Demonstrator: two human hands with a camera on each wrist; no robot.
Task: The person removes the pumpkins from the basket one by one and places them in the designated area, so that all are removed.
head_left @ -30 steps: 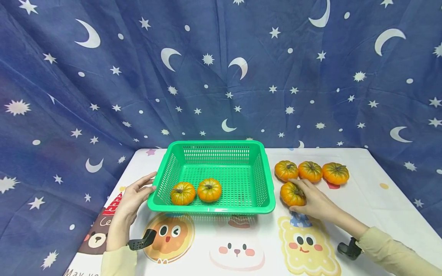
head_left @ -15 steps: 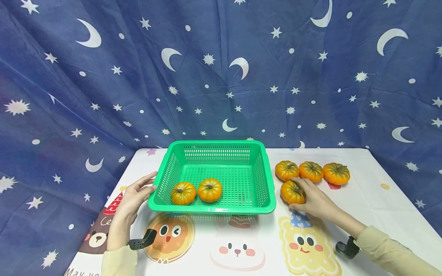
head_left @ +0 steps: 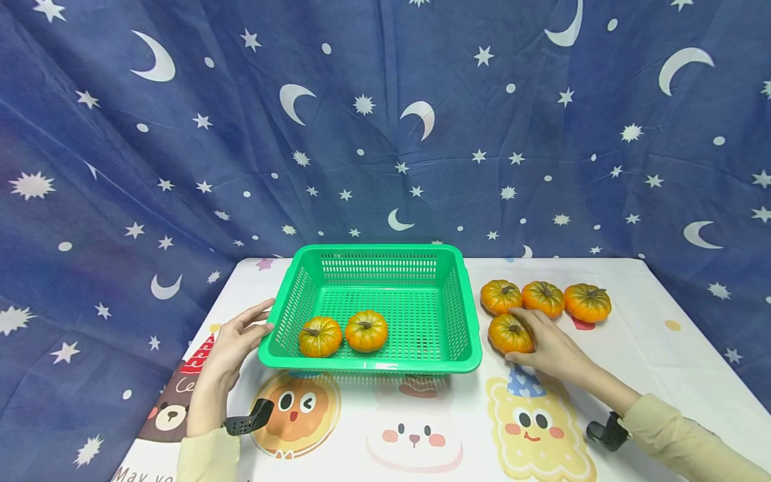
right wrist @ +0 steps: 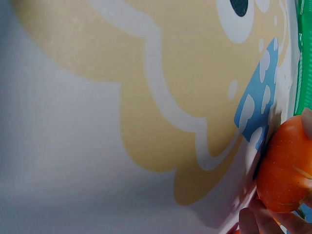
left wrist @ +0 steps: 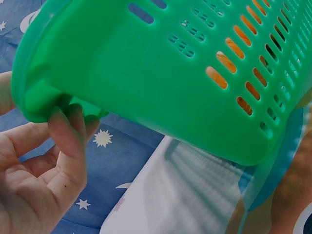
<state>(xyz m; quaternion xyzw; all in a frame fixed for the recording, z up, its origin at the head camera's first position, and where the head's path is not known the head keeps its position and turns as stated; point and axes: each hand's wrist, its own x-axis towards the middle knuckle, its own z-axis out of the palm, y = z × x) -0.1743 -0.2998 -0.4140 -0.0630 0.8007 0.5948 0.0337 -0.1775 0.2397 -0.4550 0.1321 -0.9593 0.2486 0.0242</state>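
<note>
My left hand [head_left: 233, 345] holds the left rim of a green plastic basket [head_left: 373, 366]. In the left wrist view its fingers [left wrist: 68, 141] curl under the rim's edge. Two small orange pumpkins [head_left: 320, 337] lie in the basket's front left part. To the right of the basket, my right hand [head_left: 551, 345] grips another small pumpkin [head_left: 507, 333], thumb at its near side and fingers at its far side. The right wrist view shows this pumpkin [right wrist: 285, 168] close over the tablecloth, with fingertips on it.
Three more pumpkins [head_left: 543, 298] stand in a row behind the right hand. A white cloth with cartoon prints [head_left: 414, 442] covers the table. A blue curtain [head_left: 361, 167] with moons and stars hangs behind the table and along the left side.
The pumpkin in my right hand has turned slightly, so more of its stem shows. My left hand stays at the basket's rim, and the basket has not moved.
</note>
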